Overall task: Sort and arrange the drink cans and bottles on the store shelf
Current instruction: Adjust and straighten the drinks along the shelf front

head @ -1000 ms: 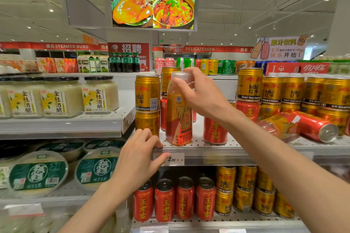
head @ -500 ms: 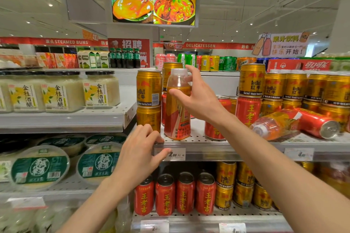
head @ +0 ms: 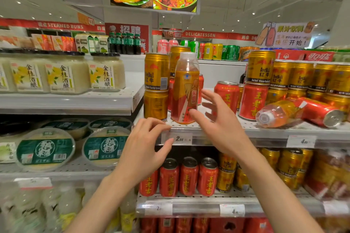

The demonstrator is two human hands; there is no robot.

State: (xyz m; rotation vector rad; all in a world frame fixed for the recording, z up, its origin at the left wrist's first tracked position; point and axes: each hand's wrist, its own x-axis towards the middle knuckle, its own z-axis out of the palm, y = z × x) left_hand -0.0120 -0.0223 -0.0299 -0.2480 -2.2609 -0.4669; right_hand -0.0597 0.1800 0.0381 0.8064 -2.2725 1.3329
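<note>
with the right hand (head: 221,125) spread wide and empty, reach along the shelf (head: 265,130) front edge for the toppled bottle (head: 278,112) and stand it beside the upright bottle (head: 186,89), left hand (head: 145,149) fingers loosely curled, steadying that edge.

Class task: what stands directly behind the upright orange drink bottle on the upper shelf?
Behind the upright bottle a gold can rises above red cans. The bottle covers their middles, so the count is unclear.

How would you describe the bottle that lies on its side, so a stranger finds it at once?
Look at the upper drinks shelf, right of both hands. The fallen bottle lies there with its white cap toward you, against a fallen red can. Only it is clear plastic with orange drink; its neighbours are metal cans.
</note>
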